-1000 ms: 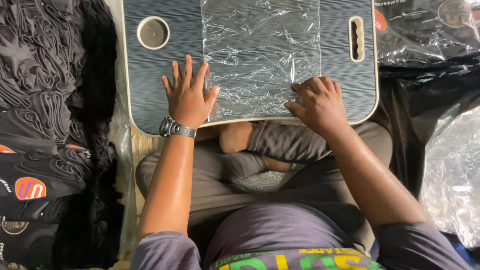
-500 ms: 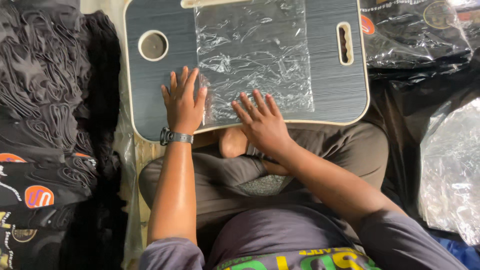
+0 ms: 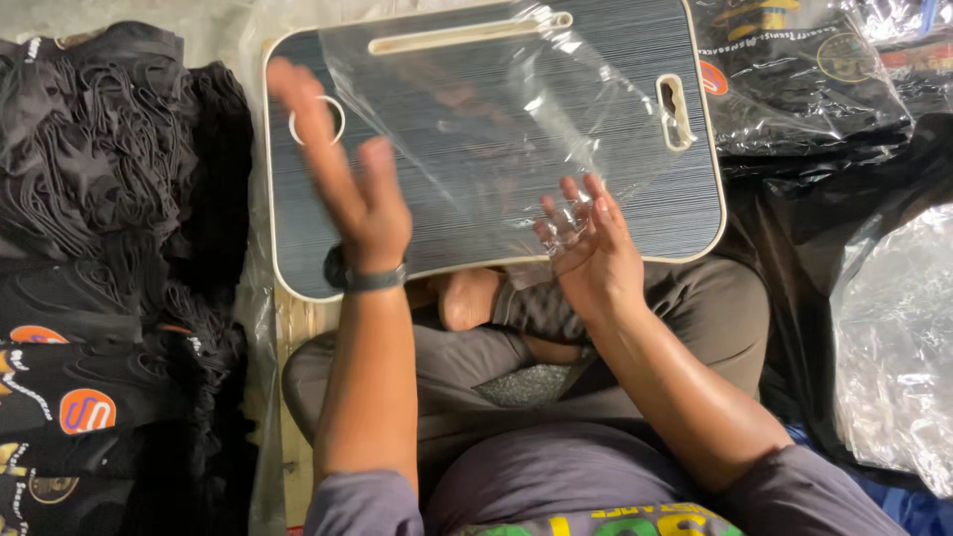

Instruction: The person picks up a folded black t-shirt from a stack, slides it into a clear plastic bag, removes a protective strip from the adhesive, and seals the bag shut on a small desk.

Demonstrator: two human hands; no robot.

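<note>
Right hand [image 3: 588, 248] fingers pinch an empty clear plastic bag [image 3: 496, 119]; left hand [image 3: 347, 169] fingers spread open.

A dark grey striped lap desk with cream rim [image 3: 298, 260] sits ahead; piled black fringed garments [image 3: 109, 169] lie left, clear-bagged black clothing [image 3: 804, 89] right, pale floor [image 3: 119, 15] beyond

Colours and patterns on view
Clear plastic bag [image 3: 496, 129]; lap tray [image 3: 695, 208], dark grey striped, cream-edged; black garments [image 3: 89, 149]; olive trousers [image 3: 695, 318].
</note>
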